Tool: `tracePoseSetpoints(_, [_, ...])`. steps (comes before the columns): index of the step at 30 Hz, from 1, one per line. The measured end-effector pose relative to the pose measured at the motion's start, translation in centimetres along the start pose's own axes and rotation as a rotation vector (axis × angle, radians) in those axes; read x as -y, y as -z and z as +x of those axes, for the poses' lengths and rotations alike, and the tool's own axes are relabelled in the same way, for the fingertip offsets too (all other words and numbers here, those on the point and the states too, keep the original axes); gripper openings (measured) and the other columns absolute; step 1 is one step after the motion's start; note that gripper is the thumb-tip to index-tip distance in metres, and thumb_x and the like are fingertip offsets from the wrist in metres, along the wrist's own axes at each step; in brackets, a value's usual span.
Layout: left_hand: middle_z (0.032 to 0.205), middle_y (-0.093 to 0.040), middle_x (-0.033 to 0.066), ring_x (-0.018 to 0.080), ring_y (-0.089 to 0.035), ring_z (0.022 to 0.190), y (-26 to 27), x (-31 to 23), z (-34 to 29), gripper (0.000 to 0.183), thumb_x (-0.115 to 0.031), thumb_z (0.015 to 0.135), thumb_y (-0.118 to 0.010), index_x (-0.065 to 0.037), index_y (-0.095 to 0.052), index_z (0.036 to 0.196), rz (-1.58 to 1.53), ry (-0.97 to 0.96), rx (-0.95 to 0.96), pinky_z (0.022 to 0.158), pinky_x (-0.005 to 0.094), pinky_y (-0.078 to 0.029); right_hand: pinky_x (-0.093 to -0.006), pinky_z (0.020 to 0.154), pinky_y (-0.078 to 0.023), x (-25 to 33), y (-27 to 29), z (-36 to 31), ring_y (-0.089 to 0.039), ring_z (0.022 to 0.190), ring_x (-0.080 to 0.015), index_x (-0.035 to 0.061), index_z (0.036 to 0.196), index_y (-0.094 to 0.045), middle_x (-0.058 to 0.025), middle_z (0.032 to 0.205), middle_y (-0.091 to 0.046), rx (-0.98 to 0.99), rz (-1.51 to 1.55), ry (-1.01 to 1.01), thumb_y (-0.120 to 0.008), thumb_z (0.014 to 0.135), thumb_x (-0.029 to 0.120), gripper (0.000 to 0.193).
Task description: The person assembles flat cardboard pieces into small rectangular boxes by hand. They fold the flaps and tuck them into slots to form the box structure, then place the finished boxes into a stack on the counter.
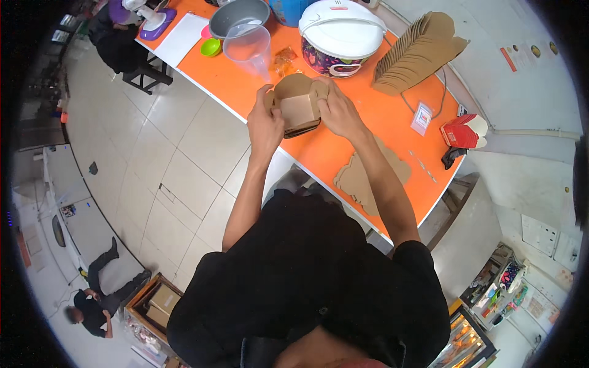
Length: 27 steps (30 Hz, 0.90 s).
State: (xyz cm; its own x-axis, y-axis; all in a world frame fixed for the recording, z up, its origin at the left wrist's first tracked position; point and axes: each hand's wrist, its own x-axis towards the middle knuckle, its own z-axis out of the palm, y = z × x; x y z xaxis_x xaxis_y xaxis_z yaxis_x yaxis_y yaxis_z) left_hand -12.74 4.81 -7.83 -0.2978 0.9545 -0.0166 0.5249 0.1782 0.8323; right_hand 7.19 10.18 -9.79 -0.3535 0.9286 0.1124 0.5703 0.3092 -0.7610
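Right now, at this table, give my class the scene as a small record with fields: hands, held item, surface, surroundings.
Left hand: grips the held item's left side
Right hand: grips its right side
Held item: open brown carton
Surface: orange table
Beneath right forearm: flat cardboard pieces
Beyond the hands: white-lidded pot; stack of brown cartons
Far right: red carton

I could pass over bare counter right of the right hand, between the near flat cardboard and the far carton stack; beyond the held box, the white-lidded pot and clear plastic container block me.
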Motion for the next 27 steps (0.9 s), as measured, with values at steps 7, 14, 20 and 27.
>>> tracePoseSetpoints(7, [0.103,-0.071,0.0275,0.0477,-0.071,0.090,-0.7,1.4,1.8,0.039,0.001,0.090,-0.054,-0.010,-0.058,0.127,0.006,-0.097,-0.009,0.079,0.0537,-0.055,-0.0559,0.094,-0.051,0.8,0.0,0.0,-0.065,0.109,-0.0487,0.0030,0.136,-0.045,-0.0283,0.123,-0.064,0.033,-0.002,-0.076,-0.049,0.100,0.026,0.042])
tracePoseSetpoints(14, [0.100,-0.072,0.0247,0.0452,-0.071,0.088,-0.4,2.4,4.7,0.029,-0.013,0.096,-0.059,-0.010,-0.059,0.125,0.080,-0.313,0.121,0.077,0.0505,-0.055,-0.0573,0.093,-0.049,1.1,0.1,-0.7,-0.065,0.105,-0.0513,0.0042,0.129,-0.041,-0.0321,0.113,-0.065,-0.026,-0.007,-0.174,-0.050,0.099,0.019,0.035])
tracePoseSetpoints(20, [0.132,-0.063,0.0257,0.0420,-0.067,0.116,0.5,2.3,3.1,0.058,-0.030,0.092,-0.074,-0.010,-0.051,0.141,-0.131,-0.110,0.237,0.096,0.0520,-0.054,-0.0552,0.099,-0.047,-0.5,0.2,0.1,-0.061,0.115,-0.0515,0.0061,0.140,-0.032,-0.0351,0.123,-0.060,0.132,0.136,-0.269,-0.061,0.099,0.037,0.058])
tracePoseSetpoints(27, [0.171,-0.019,0.0199,0.0367,-0.020,0.158,1.4,8.4,2.5,0.154,-0.036,0.048,-0.105,-0.009,-0.008,0.165,-0.162,-0.330,0.491,0.129,0.0509,-0.021,-0.0472,0.121,-0.035,-3.4,-1.9,-2.8,-0.041,0.145,-0.0378,0.0061,0.162,-0.015,-0.0211,0.158,-0.034,0.098,0.254,0.049,-0.100,0.062,0.046,0.138])
